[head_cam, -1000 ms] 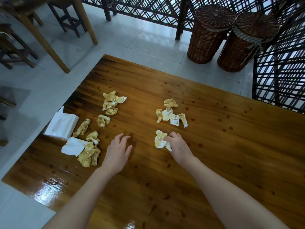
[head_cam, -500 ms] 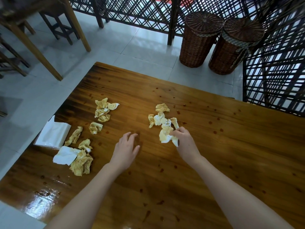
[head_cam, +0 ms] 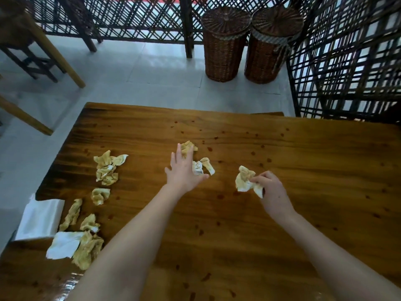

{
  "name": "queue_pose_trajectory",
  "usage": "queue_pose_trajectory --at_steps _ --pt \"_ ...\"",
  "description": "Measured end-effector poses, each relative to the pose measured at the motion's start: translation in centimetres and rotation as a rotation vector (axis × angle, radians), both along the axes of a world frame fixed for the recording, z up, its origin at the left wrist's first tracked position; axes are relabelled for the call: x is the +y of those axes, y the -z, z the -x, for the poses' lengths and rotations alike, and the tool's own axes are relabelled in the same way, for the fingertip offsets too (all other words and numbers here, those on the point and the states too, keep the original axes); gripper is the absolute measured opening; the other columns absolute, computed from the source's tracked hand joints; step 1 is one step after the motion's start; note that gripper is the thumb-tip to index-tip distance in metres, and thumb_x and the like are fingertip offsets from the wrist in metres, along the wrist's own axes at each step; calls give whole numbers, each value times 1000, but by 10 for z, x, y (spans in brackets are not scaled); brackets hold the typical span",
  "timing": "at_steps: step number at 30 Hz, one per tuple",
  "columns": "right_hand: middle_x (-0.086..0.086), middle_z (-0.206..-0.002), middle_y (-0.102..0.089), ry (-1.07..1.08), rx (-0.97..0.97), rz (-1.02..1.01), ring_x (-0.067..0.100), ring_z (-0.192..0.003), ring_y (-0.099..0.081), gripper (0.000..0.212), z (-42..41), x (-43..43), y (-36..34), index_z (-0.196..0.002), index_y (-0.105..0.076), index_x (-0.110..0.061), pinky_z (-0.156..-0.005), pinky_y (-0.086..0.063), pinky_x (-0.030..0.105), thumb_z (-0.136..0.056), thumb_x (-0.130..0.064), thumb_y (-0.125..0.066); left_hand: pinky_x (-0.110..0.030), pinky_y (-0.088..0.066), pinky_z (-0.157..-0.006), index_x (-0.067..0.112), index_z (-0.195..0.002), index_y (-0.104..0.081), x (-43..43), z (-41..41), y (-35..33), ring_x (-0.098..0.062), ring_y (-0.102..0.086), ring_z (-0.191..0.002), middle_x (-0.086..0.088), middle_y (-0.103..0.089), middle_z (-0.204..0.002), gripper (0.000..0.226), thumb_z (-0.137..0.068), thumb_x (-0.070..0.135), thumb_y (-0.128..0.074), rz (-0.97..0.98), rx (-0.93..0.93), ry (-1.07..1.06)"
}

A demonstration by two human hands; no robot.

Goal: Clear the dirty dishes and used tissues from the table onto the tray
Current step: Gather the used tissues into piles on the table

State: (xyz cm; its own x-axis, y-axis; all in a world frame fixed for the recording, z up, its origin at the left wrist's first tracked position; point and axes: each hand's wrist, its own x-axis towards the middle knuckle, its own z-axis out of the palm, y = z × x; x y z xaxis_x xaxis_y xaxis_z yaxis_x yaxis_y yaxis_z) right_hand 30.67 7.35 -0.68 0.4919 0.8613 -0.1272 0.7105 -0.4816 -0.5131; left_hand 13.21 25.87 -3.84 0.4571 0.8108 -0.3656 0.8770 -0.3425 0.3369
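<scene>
Several crumpled, yellow-stained tissues lie on a glossy wooden table [head_cam: 282,153]. My right hand [head_cam: 272,192] pinches one stained tissue wad [head_cam: 244,178] just above the tabletop. With its fingers spread, my left hand [head_cam: 184,170] reaches over a small cluster of tissues [head_cam: 202,166] at the table's middle and partly covers it. More wads lie at the left [head_cam: 107,168] and near left [head_cam: 86,248]. No tray or dishes are in view.
A white tissue pack [head_cam: 40,216] sits at the table's left edge. Two lidded wicker baskets [head_cam: 225,42] stand on the tiled floor beyond the table, beside a dark lattice screen [head_cam: 347,61]. Wooden chair and table legs [head_cam: 54,55] stand far left.
My right hand has carried its tissue wad to the right, away from the cluster. My left hand has moved forward from the bare table onto the middle cluster.
</scene>
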Motion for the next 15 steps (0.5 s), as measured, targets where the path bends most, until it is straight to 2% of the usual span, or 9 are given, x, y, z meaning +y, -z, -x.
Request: queue_pose_trajectory --at_steps 3,7,12,15 --pt "1 -115 -56 41 16 32 12 -105 -51 45 -7 -7 6 -123 -62 -14 -90 -43 20 -82 3 -66 -67 -14 -109 42 -150 7 8 -14 6 -34 11 -147 2 23 -159 112 -68 78 -61 13 65 -3" --pt "-2 -118 -54 89 28 51 10 -108 -50 46 -13 -10 10 -126 -60 -18 -88 -41 19 -84 1 -65 -67 -18 -108 44 -150 5 16 -28 18 -36 5 -147 1 21 -159 107 -68 83 -52 -30 130 6" --pt "-1 -116 -53 46 48 11 10 -104 -49 43 -16 -15 15 -126 -60 -16 -85 -40 16 -87 2 -60 -61 -27 -107 41 -151 -7 15 -33 29 -36 -16 -143 -2 4 -161 93 -78 72 -57 -84 138 19" --pt "-1 -116 -54 13 33 5 10 -105 -49 42 -17 -15 16 -126 -60 -15 -85 -42 18 -88 1 -59 -59 -28 -106 37 -149 -19 12 -33 31 -35 -23 -140 -3 -8 -159 78 -85 63 -55 -99 146 30"
